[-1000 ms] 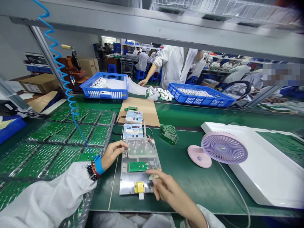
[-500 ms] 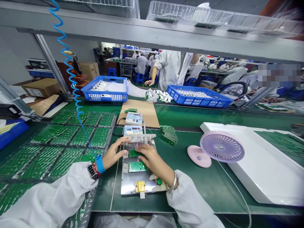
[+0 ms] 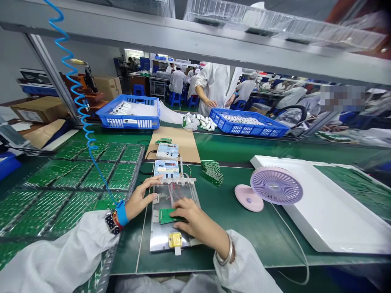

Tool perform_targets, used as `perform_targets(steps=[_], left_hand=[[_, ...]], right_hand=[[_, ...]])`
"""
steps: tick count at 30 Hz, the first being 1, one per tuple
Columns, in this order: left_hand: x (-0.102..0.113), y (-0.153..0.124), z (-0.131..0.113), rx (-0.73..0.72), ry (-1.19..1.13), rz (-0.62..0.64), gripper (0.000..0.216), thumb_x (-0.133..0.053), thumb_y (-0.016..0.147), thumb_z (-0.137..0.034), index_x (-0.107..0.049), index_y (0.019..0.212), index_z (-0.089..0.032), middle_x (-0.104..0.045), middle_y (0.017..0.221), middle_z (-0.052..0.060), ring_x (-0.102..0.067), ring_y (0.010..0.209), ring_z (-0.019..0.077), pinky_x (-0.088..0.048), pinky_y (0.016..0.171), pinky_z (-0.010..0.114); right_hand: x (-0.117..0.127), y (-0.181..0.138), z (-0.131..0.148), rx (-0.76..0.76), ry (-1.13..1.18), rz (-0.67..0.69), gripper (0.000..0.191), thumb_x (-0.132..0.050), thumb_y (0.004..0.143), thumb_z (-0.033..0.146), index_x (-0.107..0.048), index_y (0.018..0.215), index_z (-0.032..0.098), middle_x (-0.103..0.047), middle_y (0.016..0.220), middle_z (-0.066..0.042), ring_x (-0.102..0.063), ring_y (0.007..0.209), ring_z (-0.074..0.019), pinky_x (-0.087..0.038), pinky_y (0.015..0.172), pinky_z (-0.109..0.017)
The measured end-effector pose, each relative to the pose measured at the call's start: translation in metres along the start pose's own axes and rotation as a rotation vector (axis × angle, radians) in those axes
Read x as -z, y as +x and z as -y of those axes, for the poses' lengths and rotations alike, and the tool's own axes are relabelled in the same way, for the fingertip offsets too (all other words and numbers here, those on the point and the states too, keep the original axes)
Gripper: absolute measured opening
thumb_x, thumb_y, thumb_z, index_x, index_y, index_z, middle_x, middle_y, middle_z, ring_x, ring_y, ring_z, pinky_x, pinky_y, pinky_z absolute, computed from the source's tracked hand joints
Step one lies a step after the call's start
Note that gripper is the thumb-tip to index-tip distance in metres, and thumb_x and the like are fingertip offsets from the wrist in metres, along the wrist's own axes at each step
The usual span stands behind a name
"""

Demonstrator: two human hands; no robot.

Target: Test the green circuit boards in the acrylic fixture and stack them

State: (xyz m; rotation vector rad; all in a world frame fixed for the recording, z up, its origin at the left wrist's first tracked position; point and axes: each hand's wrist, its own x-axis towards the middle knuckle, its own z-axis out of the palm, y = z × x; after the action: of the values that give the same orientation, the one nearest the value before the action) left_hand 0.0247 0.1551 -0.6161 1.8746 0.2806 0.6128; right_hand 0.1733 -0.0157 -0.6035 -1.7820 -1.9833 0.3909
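Observation:
My right hand (image 3: 194, 219) grips a green circuit board (image 3: 165, 216) over the metal test fixture (image 3: 159, 240); its fingers cover the board's right part. I cannot tell whether a second board lies under it. My left hand (image 3: 139, 201) holds nothing, fingers apart, at the fixture's left edge. Its fingertips are near the clear bar (image 3: 187, 180) at the fixture's far end. A blue strap (image 3: 121, 213) with a coiled cord circles my left wrist. Nearest to me on the fixture is a yellow block (image 3: 175, 240). Two display boxes, the nearer one (image 3: 166, 167) close behind the bar, stand beyond.
Trays of green boards (image 3: 91, 175) cover the left side. A stack of boards (image 3: 211, 173) lies right of the fixture. Farther right stand a purple fan (image 3: 276, 186) and a white foam tray (image 3: 324, 232). Blue baskets (image 3: 130, 122) and a co-worker (image 3: 215, 87) are across the bench.
My right hand has moved toward me from the far board slot to the nearer one, where the gripped board is. My left hand stays by the bar. The co-worker's hand has moved to the right basket.

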Motion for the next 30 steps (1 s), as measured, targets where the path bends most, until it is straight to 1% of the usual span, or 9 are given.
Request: perform_targets(steps=[4,9,11,13,15,16,21,24,30], left_hand=[[0.0,0.0,0.002,0.011,-0.018,-0.004,0.029,-0.053,0.081,-0.027,-0.057,0.108,-0.018,-0.043,0.135,0.011,-0.038,0.124,0.0273,-0.03,0.102,0.043],[0.001,0.0,0.006,-0.003,-0.031,0.01,0.026,-0.052,0.082,-0.026,-0.057,0.107,-0.02,-0.042,0.136,0.009,-0.034,0.127,0.0273,-0.031,0.103,0.042],[0.002,0.0,0.006,-0.008,-0.032,0.011,0.025,-0.052,0.082,-0.026,-0.057,0.106,-0.021,-0.043,0.135,0.008,-0.034,0.127,0.0273,-0.03,0.104,0.043],[0.002,0.0,0.004,-0.013,-0.026,0.007,0.025,-0.052,0.082,-0.026,-0.058,0.106,-0.02,-0.045,0.134,0.009,-0.036,0.126,0.0274,-0.029,0.104,0.043],[0.001,0.001,0.003,-0.023,-0.021,-0.002,0.026,-0.053,0.082,-0.027,-0.059,0.106,-0.019,-0.046,0.132,0.01,-0.037,0.125,0.0274,-0.029,0.105,0.044],[0.001,0.001,0.003,-0.028,-0.021,-0.006,0.027,-0.053,0.082,-0.028,-0.059,0.107,-0.019,-0.047,0.132,0.01,-0.038,0.125,0.0273,-0.029,0.105,0.044],[0.0,0.0,0.004,-0.047,-0.014,-0.031,0.023,-0.054,0.083,-0.032,-0.064,0.097,-0.018,-0.051,0.128,0.011,-0.041,0.122,0.0285,-0.03,0.103,0.047],[0.0,-0.001,0.004,-0.029,0.009,-0.042,0.024,-0.056,0.082,-0.038,-0.067,0.09,-0.018,-0.051,0.128,0.011,-0.042,0.121,0.0295,-0.031,0.102,0.049],[-0.002,-0.002,0.003,-0.013,0.025,-0.049,0.034,-0.056,0.081,-0.047,-0.069,0.09,-0.018,-0.05,0.129,0.012,-0.041,0.121,0.0306,-0.03,0.102,0.051]], right_hand=[[-0.001,0.0,0.005,0.008,-0.002,-0.078,0.016,-0.058,0.081,0.018,-0.064,0.096,0.022,-0.056,0.102,-0.006,-0.05,0.096,-0.019,-0.042,0.085,-0.036],[0.03,-0.024,-0.005,-0.097,0.231,-0.21,0.014,-0.06,0.079,0.021,-0.064,0.092,0.02,-0.058,0.102,-0.006,-0.055,0.094,-0.0171,-0.043,0.083,-0.033],[0.04,-0.039,-0.029,-0.218,0.272,-0.249,0.015,-0.059,0.079,0.025,-0.063,0.093,0.019,-0.058,0.099,-0.007,-0.057,0.088,-0.0165,-0.047,0.074,-0.029],[0.041,-0.049,-0.063,-0.343,0.146,-0.363,0.016,-0.057,0.079,0.027,-0.063,0.092,0.018,-0.057,0.094,-0.007,-0.058,0.079,-0.0163,-0.048,0.065,-0.028],[0.032,-0.052,-0.098,-0.39,-0.094,-0.538,0.017,-0.053,0.081,0.025,-0.062,0.092,0.015,-0.054,0.088,-0.007,-0.057,0.077,-0.0176,-0.049,0.066,-0.031],[0.025,-0.05,-0.113,-0.393,-0.137,-0.565,0.018,-0.051,0.081,0.023,-0.061,0.092,0.014,-0.052,0.089,-0.008,-0.056,0.08,-0.0187,-0.048,0.07,-0.033],[0.0,-0.034,-0.15,-0.268,-0.253,-0.496,0.024,-0.038,0.087,0.015,-0.058,0.101,0.013,-0.049,0.095,-0.009,-0.052,0.087,-0.016,-0.045,0.077,-0.03],[-0.002,-0.027,-0.158,-0.208,-0.345,-0.465,0.029,-0.033,0.087,0.01,-0.06,0.099,0.013,-0.052,0.095,-0.01,-0.049,0.087,-0.0177,-0.043,0.077,-0.032],[0.002,-0.017,-0.175,-0.214,-0.505,-0.52,0.027,-0.037,0.086,0.009,-0.063,0.092,0.015,-0.056,0.09,-0.011,-0.045,0.085,-0.0219,-0.037,0.07,-0.035]])
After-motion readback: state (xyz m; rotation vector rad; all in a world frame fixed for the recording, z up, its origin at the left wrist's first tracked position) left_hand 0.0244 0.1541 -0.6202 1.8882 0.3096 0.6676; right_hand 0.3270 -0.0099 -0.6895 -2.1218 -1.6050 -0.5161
